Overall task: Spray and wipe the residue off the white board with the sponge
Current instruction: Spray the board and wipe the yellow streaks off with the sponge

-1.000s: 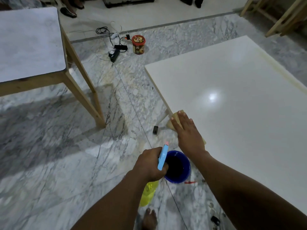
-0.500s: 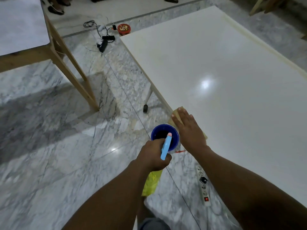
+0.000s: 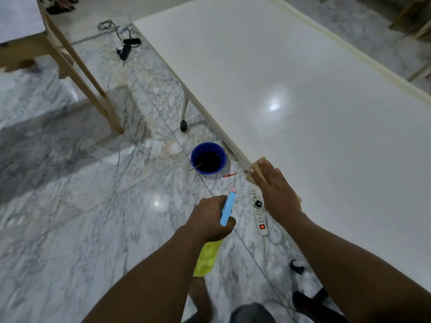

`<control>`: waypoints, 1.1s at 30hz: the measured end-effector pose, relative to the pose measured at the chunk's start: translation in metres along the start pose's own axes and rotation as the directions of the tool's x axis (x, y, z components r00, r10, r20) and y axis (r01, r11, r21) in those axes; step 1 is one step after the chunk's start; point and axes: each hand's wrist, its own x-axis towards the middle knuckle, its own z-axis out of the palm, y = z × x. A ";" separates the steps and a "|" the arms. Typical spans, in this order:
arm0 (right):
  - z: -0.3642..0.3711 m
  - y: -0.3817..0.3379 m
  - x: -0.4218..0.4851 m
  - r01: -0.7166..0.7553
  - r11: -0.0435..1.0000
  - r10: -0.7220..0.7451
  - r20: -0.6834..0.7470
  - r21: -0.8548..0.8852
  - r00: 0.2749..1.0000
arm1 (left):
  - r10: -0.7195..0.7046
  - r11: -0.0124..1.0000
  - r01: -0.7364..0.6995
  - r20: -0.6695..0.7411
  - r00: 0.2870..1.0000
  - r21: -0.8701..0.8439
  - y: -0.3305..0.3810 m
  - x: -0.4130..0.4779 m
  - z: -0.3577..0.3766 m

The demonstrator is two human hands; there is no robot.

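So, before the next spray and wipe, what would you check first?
1. Left hand grips the spray bottle: ok.
2. Sponge sits under the flat right hand at the white board edge: ok.
3. Nozzle aimed at the board: not ok, it points out over the floor.
4. Residue located: cannot tell, the surface shows only glare.
5. Power strip, switch lit, clear of spray: not ok, it lies on the floor beside the bottle.
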 end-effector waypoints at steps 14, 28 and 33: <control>-0.016 0.077 -0.294 0.052 0.993 -0.048 0.044 -0.101 0.998 | 0.075 0.997 -0.073 0.034 0.997 -0.037 0.123 -0.139 0.228; -0.034 0.110 -0.485 0.023 0.998 -0.025 -0.035 -0.061 0.999 | 0.156 0.986 -0.158 0.046 0.987 0.054 0.187 -0.204 0.325; -0.049 0.128 -0.525 0.077 0.994 -0.076 0.019 -0.078 0.997 | 0.161 0.982 -0.166 0.058 0.985 0.091 0.200 -0.215 0.329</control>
